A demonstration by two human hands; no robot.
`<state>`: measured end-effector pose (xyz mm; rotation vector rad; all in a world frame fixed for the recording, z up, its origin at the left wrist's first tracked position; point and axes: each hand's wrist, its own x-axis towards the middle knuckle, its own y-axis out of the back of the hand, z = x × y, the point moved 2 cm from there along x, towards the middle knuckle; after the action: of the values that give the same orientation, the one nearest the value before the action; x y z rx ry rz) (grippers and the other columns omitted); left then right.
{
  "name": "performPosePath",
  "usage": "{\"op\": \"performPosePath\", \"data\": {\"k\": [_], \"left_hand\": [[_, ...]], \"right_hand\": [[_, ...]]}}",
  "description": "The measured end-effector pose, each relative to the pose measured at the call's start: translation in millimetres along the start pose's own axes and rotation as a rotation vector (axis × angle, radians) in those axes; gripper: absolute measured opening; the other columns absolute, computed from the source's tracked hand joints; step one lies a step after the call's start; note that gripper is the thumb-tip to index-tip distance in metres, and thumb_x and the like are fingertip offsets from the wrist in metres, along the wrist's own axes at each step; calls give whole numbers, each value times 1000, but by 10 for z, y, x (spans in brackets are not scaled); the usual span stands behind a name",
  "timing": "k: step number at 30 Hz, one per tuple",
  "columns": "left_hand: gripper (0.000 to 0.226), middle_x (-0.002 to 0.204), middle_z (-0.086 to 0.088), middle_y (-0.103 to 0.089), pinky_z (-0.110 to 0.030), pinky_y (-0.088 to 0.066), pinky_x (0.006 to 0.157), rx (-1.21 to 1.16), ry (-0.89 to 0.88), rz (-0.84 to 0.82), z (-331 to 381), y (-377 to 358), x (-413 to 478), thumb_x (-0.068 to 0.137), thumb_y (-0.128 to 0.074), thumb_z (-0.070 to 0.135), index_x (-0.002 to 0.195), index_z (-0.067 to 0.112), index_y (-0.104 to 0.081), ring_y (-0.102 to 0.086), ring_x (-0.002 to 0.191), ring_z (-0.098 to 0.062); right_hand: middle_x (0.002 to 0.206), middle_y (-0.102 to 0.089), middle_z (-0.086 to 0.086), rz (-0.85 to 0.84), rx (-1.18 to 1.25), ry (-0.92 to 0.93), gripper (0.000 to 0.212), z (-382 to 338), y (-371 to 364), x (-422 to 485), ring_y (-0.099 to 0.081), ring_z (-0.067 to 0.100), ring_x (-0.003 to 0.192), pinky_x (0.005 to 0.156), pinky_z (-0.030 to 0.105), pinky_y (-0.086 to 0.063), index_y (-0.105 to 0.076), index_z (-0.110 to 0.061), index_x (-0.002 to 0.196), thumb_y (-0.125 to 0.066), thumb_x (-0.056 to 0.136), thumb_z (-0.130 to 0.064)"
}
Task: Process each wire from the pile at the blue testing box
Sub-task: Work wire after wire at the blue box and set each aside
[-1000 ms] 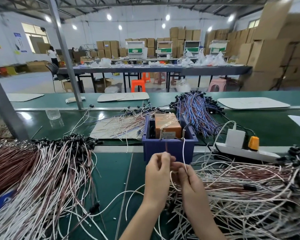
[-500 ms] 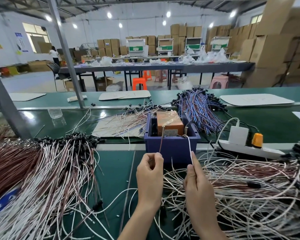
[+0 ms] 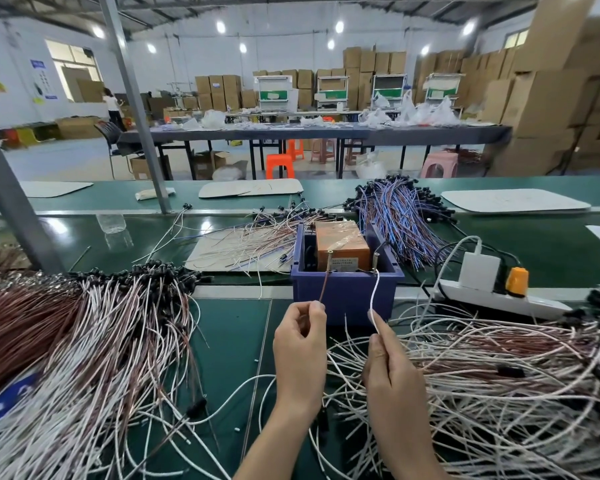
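Observation:
The blue testing box (image 3: 347, 289) stands at the middle of the green bench, with an orange unit (image 3: 340, 242) inside and two metal contact posts at its front rim. My left hand (image 3: 300, 344) pinches a brown wire end (image 3: 324, 284) that reaches up to the left post. A white wire end (image 3: 374, 296) runs from my right hand (image 3: 392, 368), which pinches it, up to the right post. A tangled pile of white and brown wires (image 3: 506, 386) lies to the right of my hands. Another heap of white and brown wires (image 3: 70, 348) with black ends lies at the left.
A white power strip (image 3: 499, 297) with a charger and an orange plug lies right of the box. Behind the box lie blue and red wires (image 3: 399, 220) and loose wires on a cardboard sheet (image 3: 229, 252). A slanted grey metal post (image 3: 11, 202) rises at the left.
My hands have moved apart from each other. The brown and the white wire end have risen from in front of the box up to its two posts.

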<state>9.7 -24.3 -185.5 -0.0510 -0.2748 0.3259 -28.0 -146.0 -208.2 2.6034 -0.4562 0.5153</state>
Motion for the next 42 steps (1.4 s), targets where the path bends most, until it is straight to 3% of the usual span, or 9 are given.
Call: {"op": "performPosePath", "data": {"k": [3, 12, 17, 22, 27, 35, 38, 42], "left_hand": [[18, 84, -3, -67, -17, -48, 62, 1, 2, -7, -3, 2, -4, 101, -58, 30, 87, 24, -68, -54, 63, 0], [18, 83, -4, -68, -17, -48, 62, -1, 3, -6, -18, -3, 6, 101, -58, 29, 87, 22, -67, -56, 65, -2], [18, 79, -5, -67, -18, -46, 59, 8, 8, -4, -26, -5, 13, 100, -59, 29, 86, 23, -68, -52, 62, -2], [19, 67, 7, -62, -18, -44, 55, -2, 19, -11, -23, -8, 11, 100, -58, 29, 85, 23, -68, -47, 58, -1], [19, 72, -2, -65, -20, -45, 58, 2, 16, -8, -10, -9, 6, 100, -58, 28, 86, 21, -68, -49, 60, -2], [18, 67, 7, -63, -20, -45, 56, 11, 22, -17, -15, -6, -6, 100, -58, 29, 87, 23, -68, -49, 57, -5], [17, 79, 4, -70, -20, -51, 63, 15, 15, -24, -8, -6, -14, 101, -57, 28, 90, 25, -69, -60, 66, -11], [18, 71, 5, -66, -20, -47, 57, 16, 21, -14, -5, 0, -8, 101, -58, 28, 87, 24, -69, -51, 59, -2]], "right_hand": [[68, -59, 2, -26, -48, 3, 38, -14, -17, -33, -46, 8, 48, 50, 23, -36, -37, -69, 123, -39, 104, -36], [58, -55, -6, -65, -47, -27, 36, -7, -49, -59, -46, 8, 48, 53, 35, -40, -47, -59, 128, -42, 105, -31], [56, -53, -7, -72, -20, -27, 39, -28, -59, -69, -45, 7, 48, 53, 33, -39, -45, -66, 123, -44, 105, -31], [57, -54, -8, -79, -3, -20, 38, -52, -59, -73, -44, 6, 48, 54, 35, -39, -46, -68, 120, -42, 103, -34], [57, -55, -7, -94, -10, -11, 39, -57, -54, -68, -45, 7, 49, 53, 33, -38, -46, -65, 124, -43, 104, -31], [58, -55, -3, -105, -12, -3, 38, -47, -62, -74, -43, 7, 48, 52, 37, -38, -45, -67, 121, -42, 103, -34], [61, -59, -2, -115, -12, 7, 36, -44, -74, -75, -45, 8, 47, 48, 31, -37, -45, -66, 121, -42, 102, -35], [56, -56, -7, -116, -1, -8, 38, -34, -63, -69, -45, 7, 48, 49, 24, -35, -46, -67, 121, -43, 103, -33]]}}
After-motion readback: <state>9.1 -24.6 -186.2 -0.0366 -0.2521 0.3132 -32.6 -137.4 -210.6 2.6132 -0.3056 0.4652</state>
